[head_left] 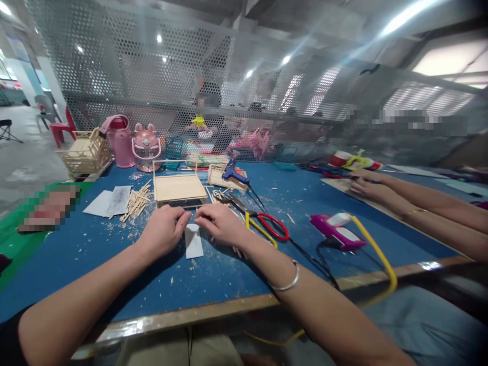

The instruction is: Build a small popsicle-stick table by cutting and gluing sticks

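My left hand and my right hand face each other low over the table, fingertips pinched together and a small gap between them. What they pinch, if anything, is too small to make out. Just behind them stands a small wooden stick frame with a slatted panel and upright posts. Below the fingertips lies a small white paper piece. Scissors with red handles rest to the right of my right hand, beside a yellow-handled tool. Loose wooden sticks are heaped to the left of the frame.
A blue glue gun lies behind the scissors, its cord running forward. On the right are a purple device with a yellow strip and another person's hands. Pink bottles and a larger stick model stand back left.
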A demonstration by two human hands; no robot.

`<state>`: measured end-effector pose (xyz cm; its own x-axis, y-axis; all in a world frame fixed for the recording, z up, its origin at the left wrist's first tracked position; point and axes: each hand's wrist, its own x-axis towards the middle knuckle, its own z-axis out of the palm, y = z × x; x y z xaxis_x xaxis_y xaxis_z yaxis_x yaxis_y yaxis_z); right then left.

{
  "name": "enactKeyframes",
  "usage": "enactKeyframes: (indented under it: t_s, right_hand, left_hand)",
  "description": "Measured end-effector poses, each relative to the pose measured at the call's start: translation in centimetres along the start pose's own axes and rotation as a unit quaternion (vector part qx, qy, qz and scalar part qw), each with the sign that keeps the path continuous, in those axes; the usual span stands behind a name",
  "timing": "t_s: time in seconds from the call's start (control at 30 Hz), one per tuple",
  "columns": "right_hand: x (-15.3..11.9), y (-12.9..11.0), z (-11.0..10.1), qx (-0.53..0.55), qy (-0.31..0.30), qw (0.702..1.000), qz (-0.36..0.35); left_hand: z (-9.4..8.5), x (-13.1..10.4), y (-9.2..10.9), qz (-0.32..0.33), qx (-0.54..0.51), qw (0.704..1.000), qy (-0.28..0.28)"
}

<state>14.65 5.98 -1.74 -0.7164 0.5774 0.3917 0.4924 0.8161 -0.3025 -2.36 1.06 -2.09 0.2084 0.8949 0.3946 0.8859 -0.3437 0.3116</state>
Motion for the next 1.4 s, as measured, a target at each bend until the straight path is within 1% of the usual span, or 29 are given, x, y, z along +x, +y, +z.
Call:
enactKeyframes:
  t_s: [0.13, 0.23, 0.33, 0.5, 0.63, 0.73, 0.83, 0.9, 0.93, 0.97, 1.0, 1.07, 1.1, 1.13, 1.17, 1.2, 1.23, 1.27, 1.3, 1.33, 1.37, 1.4]
  right_hand:
    - [0.0, -0.4, 0.9, -0.061, -0.023, 0.997, -0.042]
    - [-0.1, -0.5, 1.1, -0.085, -0.038, 0.994, -0.064]
    - [-0.2, -0.6, 1.0, -0.084, -0.043, 0.993, -0.069]
    - [-0.2, -0.8, 1.0, -0.069, -0.030, 0.997, -0.035]
    - [-0.1, -0.8, 1.1, -0.065, -0.024, 0.997, -0.029]
    - [-0.1, -0.8, 1.2, -0.061, -0.022, 0.998, -0.025]
    - [0.0, -0.4, 1.0, -0.037, -0.022, 0.999, -0.002]
    - [0.1, 0.0, 0.8, 0.006, -0.015, 0.999, 0.039]
    - [0.2, 0.2, 0.7, 0.029, -0.011, 0.997, 0.063]
    - [0.2, 0.4, 0.6, 0.049, -0.008, 0.995, 0.086]
    - [0.2, 0.5, 0.5, 0.065, -0.006, 0.993, 0.103]
    - [0.2, 0.7, 0.5, 0.097, -0.009, 0.988, 0.122]
    - [0.2, 0.8, 0.6, 0.121, -0.013, 0.984, 0.130]
    - [0.2, 0.8, 0.7, 0.150, -0.019, 0.979, 0.137]
    - [0.1, 0.8, 0.9, 0.184, -0.027, 0.972, 0.142]
    - [0.1, 0.9, 1.1, 0.213, -0.035, 0.966, 0.145]
    - [0.1, 0.9, 1.2, 0.234, -0.043, 0.961, 0.144]
    - [0.1, 1.1, 1.4, 0.243, -0.049, 0.959, 0.140]
    - [0.0, 1.2, 1.4, 0.243, -0.053, 0.959, 0.134]
    - [0.0, 1.3, 1.5, 0.237, -0.054, 0.962, 0.128]
    - [0.0, 1.5, 1.4, 0.232, -0.053, 0.963, 0.124]
    - [0.0, 1.6, 1.3, 0.231, -0.052, 0.964, 0.122]
  left_hand:
    - [0.4, -0.2, 0.2, 0.017, -0.051, 0.998, -0.044]
    - [0.4, -0.2, 0.2, 0.021, -0.047, 0.997, -0.049]
    - [0.3, -0.2, 0.2, 0.019, -0.057, 0.997, -0.045]
    - [0.1, -0.4, 0.1, -0.026, -0.131, 0.991, -0.011]
    - [-0.1, -0.5, 0.2, -0.007, -0.142, 0.990, -0.017]
    - [-0.2, -0.6, 0.4, -0.010, -0.149, 0.989, -0.016]
    - [-0.5, -0.7, 0.4, -0.040, -0.151, 0.988, 0.013]
    - [-0.8, -0.5, 0.3, -0.073, -0.171, 0.982, 0.034]
    - [-0.9, -0.4, 0.1, -0.098, -0.209, 0.972, 0.033]
    - [-1.0, -0.3, -0.1, -0.132, -0.273, 0.953, 0.023]
    - [-1.0, -0.1, -0.2, -0.182, -0.356, 0.917, 0.011]
    - [-0.9, 0.4, -0.6, -0.291, -0.502, 0.814, -0.012]
    - [-0.9, 0.5, -0.8, -0.332, -0.548, 0.768, -0.022]
    - [-0.8, 0.6, -0.9, -0.354, -0.576, 0.737, -0.028]
    - [-0.7, 0.7, -1.0, -0.360, -0.588, 0.724, -0.033]
    - [-0.6, 0.6, -1.0, -0.352, -0.585, 0.730, -0.038]
    - [-0.6, 0.5, -1.0, -0.335, -0.567, 0.752, -0.040]
    - [-0.5, 0.3, -0.8, -0.308, -0.529, 0.790, -0.036]
    - [-0.4, 0.1, -0.7, -0.274, -0.470, 0.838, -0.029]
    - [-0.3, -0.2, -0.5, -0.234, -0.391, 0.890, -0.025]
    - [-0.2, -0.4, -0.3, -0.190, -0.302, 0.934, -0.026]
    - [-0.1, -0.6, -0.1, -0.148, -0.213, 0.965, -0.034]
